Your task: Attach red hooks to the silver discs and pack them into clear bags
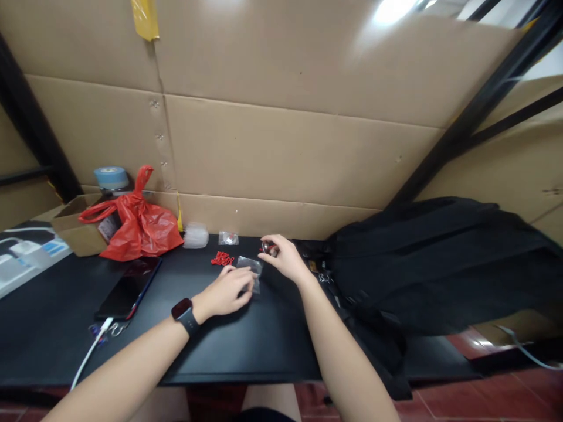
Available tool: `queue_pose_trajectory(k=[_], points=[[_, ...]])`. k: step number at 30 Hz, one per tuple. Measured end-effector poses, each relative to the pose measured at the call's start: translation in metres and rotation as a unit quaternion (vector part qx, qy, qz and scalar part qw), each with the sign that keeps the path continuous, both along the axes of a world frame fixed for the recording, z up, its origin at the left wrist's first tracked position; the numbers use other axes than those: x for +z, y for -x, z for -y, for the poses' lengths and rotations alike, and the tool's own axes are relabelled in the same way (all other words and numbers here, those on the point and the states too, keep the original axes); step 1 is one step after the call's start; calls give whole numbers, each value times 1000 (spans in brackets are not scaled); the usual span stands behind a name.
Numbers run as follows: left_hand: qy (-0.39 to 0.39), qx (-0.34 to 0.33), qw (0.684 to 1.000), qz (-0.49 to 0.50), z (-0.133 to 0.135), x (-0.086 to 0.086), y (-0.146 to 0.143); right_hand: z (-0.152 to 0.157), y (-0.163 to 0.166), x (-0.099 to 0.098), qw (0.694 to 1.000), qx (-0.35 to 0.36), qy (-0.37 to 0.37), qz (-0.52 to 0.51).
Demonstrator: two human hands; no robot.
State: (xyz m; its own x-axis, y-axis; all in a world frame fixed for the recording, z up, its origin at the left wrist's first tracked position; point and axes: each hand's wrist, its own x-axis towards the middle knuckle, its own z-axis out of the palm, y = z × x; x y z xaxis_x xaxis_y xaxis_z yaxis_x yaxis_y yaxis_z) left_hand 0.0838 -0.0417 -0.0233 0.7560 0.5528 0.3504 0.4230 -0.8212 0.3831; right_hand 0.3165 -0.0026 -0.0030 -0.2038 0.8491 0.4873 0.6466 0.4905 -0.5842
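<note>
We look down at two bare hands over a black tabletop (281, 334). Our right hand (284, 258) pinches a small, shiny, dark round piece (270, 249) between thumb and fingers, just above the table. Our left hand (229, 291) lies palm down, fingers loosely bent, on a clear plastic bag (249, 265); we cannot tell whether it grips it. Red loops (222, 258) lie just beyond. We judge the piece light, hard and perhaps slippery, best held by its edge. The bag looks thin, limp and slick, easiest to take by a free corner.
</note>
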Motion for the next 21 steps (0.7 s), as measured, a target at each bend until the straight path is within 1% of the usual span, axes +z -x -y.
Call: queue_pose_trajectory(k=[2,4,8,10,12,14,18,21], points=[[10,-36,999,-34,4,-4,-3,1,-7,3,999,3,24,22],[10,-44,997,-56,4,-6,-2,4,-12,6,997,15,59,41],[-9,5,995,-100,0,-3,4,12,-13,13,984,53,144,92],[-12,29,992,-120,-1,-2,6,15,-11,15,970,69,193,131],[-14,38,991,-129,0,-1,7,19,-7,16,955,72,230,173],[-20,37,991,-127,1,-2,7,22,-3,17,944,56,245,213],[-23,35,991,-128,1,-5,7,27,7,16,927,-6,247,283],[-19,43,991,-126,2,-8,8,29,15,14,915,-15,259,309]])
